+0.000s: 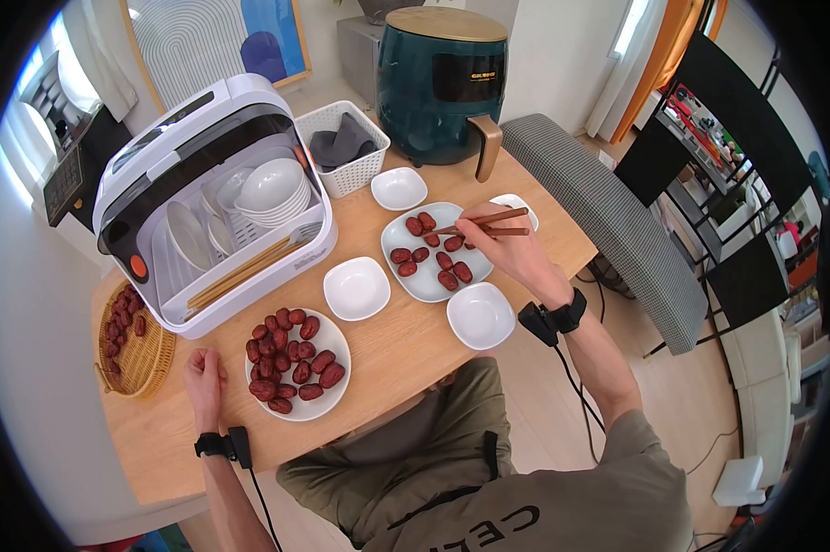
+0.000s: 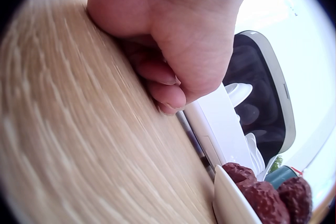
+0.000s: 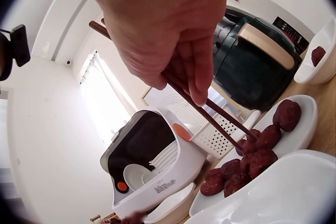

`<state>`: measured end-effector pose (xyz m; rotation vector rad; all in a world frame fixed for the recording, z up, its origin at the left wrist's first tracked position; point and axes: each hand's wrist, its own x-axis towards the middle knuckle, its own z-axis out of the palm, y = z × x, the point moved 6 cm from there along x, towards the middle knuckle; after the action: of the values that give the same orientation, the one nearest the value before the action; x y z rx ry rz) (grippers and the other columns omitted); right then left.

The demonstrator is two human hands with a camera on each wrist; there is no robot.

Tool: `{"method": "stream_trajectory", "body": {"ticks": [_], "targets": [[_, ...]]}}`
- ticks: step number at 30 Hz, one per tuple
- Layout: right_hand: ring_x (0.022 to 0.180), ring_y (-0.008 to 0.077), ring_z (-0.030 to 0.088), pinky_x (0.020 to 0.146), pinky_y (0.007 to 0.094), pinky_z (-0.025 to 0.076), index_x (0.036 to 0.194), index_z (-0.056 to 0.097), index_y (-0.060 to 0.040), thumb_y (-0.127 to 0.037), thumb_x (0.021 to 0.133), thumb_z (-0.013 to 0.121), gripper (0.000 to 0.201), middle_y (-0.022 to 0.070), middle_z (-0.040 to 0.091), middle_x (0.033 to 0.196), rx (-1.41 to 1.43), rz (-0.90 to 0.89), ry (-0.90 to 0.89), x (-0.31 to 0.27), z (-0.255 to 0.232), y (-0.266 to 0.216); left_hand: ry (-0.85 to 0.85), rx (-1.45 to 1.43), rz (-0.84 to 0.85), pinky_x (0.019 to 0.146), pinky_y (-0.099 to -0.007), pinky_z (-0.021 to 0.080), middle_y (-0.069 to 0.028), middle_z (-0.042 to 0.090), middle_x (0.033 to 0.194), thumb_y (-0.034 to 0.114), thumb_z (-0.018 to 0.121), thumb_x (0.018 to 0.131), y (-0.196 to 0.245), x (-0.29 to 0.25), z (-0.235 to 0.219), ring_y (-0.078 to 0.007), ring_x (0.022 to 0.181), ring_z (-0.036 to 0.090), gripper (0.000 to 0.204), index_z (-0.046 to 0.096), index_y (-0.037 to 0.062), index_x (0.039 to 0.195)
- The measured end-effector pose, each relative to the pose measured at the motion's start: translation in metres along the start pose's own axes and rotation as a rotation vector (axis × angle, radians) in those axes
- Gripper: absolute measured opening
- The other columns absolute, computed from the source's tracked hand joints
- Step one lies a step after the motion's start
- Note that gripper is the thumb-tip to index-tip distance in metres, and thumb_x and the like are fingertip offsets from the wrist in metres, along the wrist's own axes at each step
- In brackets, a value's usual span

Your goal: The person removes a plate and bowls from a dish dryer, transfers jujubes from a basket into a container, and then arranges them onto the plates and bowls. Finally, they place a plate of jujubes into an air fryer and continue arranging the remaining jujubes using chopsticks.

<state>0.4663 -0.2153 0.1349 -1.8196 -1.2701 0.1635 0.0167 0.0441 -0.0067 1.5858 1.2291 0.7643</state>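
My right hand [image 1: 512, 247] holds a pair of wooden chopsticks [image 3: 202, 112] over a white plate [image 1: 420, 288] of dried red dates. The chopstick tips reach in among the dates [image 3: 258, 162], right at one near the back of the group. My left hand [image 1: 206, 379] rests on the tabletop with its fingers curled in, holding nothing. Close beside it stands a round white plate [image 1: 336, 332] piled with more red dates [image 1: 295, 350]. In the right wrist view, a single date [image 3: 317, 54] lies in a small white bowl behind the plate.
White square bowls [image 1: 356, 289] [image 1: 481, 316] [image 1: 398, 189] surround the plate. A white dish box [image 1: 295, 260] with bowls and chopsticks stands at the left, a wicker basket [image 1: 162, 363] of dates beside it. Behind are a white perforated basket [image 1: 355, 181] and a green air fryer [image 1: 433, 110].
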Motion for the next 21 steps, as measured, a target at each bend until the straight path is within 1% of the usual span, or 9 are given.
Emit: {"method": "stream_trajectory", "body": {"ticks": [1,3,9,15,21], "targets": [[0.07,0.0252,0.07,0.06,0.0304,0.053,0.091,0.068,0.0044,-0.014,0.09,0.065,0.019,0.0129,0.071,0.088,0.0,0.0,-0.001,0.0,0.0,0.001,-0.001,0.007,0.002,0.041,-0.0205,0.031,0.0006,0.05,0.055,0.023,0.056,0.095,0.0,0.0,0.0,-0.0055,0.043,0.042,0.025,0.053,0.0072,0.076],[0.069,0.0246,0.069,0.059,0.0301,0.052,0.091,0.068,0.0042,-0.014,0.09,0.066,0.018,0.0124,0.071,0.086,-0.011,-0.057,0.022,-0.001,-0.001,-0.002,-0.005,0.006,0.002,0.041,-0.0206,0.031,0.0006,0.05,0.055,0.023,0.056,0.095,0.002,-0.001,0.0,-0.0056,0.043,0.042,0.025,0.052,0.0072,0.076],[0.066,0.0231,0.068,0.057,0.0291,0.051,0.09,0.067,0.0042,-0.013,0.089,0.067,0.017,0.0128,0.07,0.083,-0.039,-0.102,0.047,-0.005,-0.004,-0.003,-0.017,-0.002,0.013,0.042,-0.0207,0.031,0.0005,0.051,0.055,0.023,0.055,0.096,-0.002,0.001,0.0,-0.0056,0.044,0.042,0.025,0.052,0.007,0.077],[0.064,0.0232,0.067,0.056,0.0294,0.05,0.089,0.067,0.0049,-0.011,0.089,0.066,0.016,0.0132,0.07,0.079,-0.003,-0.071,0.002,-0.005,-0.005,-0.008,-0.014,-0.013,0.006,0.042,-0.0207,0.031,0.0006,0.051,0.056,0.023,0.055,0.096,0.0,-0.001,0.001,-0.0055,0.043,0.041,0.025,0.052,0.0068,0.077],[0.064,0.0228,0.067,0.056,0.029,0.05,0.091,0.068,0.0048,-0.011,0.089,0.066,0.016,0.0132,0.071,0.081,0.019,-0.036,0.013,-0.005,-0.002,-0.002,-0.01,-0.012,0.002,0.042,-0.0206,0.031,0.0005,0.051,0.056,0.023,0.055,0.096,0.0,-0.001,0.0,-0.0054,0.043,0.041,0.025,0.052,0.0067,0.077]]}}
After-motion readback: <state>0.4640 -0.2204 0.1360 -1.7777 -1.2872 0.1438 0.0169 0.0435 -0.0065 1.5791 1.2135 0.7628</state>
